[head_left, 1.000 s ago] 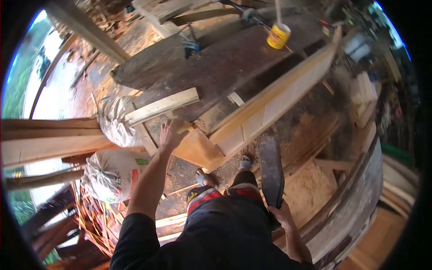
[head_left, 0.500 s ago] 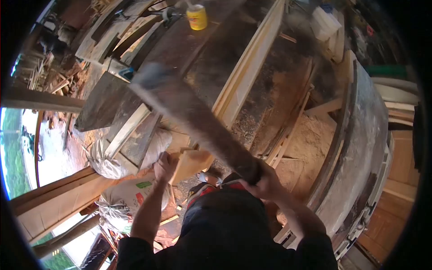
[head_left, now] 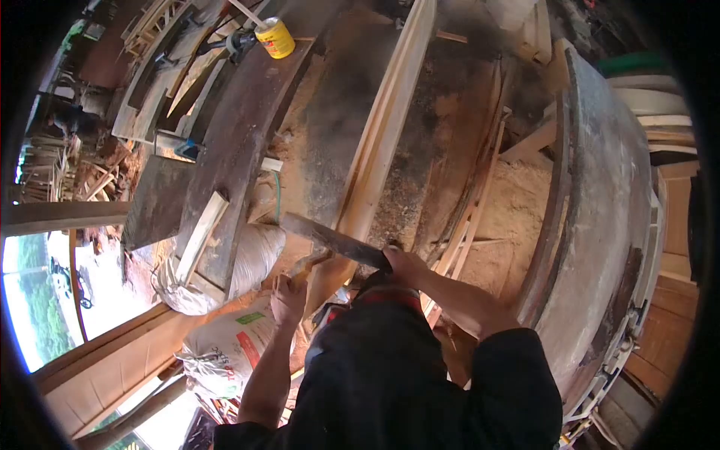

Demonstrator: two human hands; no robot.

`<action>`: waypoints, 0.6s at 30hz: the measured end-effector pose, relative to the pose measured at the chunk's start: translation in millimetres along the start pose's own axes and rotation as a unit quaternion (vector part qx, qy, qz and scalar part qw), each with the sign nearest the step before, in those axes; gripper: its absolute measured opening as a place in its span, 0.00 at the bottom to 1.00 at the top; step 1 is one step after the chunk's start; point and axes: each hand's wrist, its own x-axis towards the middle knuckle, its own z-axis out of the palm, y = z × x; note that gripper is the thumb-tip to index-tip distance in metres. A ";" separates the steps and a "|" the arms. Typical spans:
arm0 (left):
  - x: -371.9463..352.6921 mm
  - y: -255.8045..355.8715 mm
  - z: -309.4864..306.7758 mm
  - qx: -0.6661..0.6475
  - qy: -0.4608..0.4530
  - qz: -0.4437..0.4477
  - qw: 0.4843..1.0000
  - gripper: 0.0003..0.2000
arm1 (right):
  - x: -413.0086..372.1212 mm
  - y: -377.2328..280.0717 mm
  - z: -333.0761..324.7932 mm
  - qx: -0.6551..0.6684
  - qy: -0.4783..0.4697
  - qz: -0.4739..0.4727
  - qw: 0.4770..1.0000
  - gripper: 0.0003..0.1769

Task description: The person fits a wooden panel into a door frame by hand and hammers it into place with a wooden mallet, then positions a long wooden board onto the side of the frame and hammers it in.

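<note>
My right hand [head_left: 405, 266] is closed around the near end of a dark, flat wooden bar [head_left: 330, 238]. The bar points left, its far part crossing over the lower end of a long pale timber beam [head_left: 384, 139]. My left hand [head_left: 287, 300] forms a fist at a light wooden piece [head_left: 324, 283], just below and left of the bar. Part of that piece is hidden behind the hand. The beam slopes away from my body across the dark, sawdust-covered workbench [head_left: 420, 169].
A yellow can [head_left: 275, 39] with a stick in it stands on a dark plank [head_left: 232, 150]. White sacks [head_left: 229, 341] lie at lower left. A large grey board [head_left: 604, 210] runs along the right, beside sawdust [head_left: 517, 202]. A short pale offcut [head_left: 201, 238] leans at left.
The bar has come down from a raised, blurred position and now lies lower, near the beam's end. My left hand stays near the light wooden piece. The view has shifted.
</note>
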 end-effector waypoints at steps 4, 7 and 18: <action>-3.0 14.7 1.4 0.019 0.006 0.044 0.999 0.14 | -31.3 -70.4 -65.2 0.058 0.051 -0.049 0.996 0.34; -7.3 18.6 3.0 0.021 -0.037 0.040 0.998 0.13 | -29.0 -105.3 -95.9 0.081 0.163 -0.164 0.970 0.38; -23.8 38.3 17.4 0.008 -0.030 0.054 0.998 0.15 | 0.8 36.3 -19.4 0.060 0.069 0.041 0.995 0.32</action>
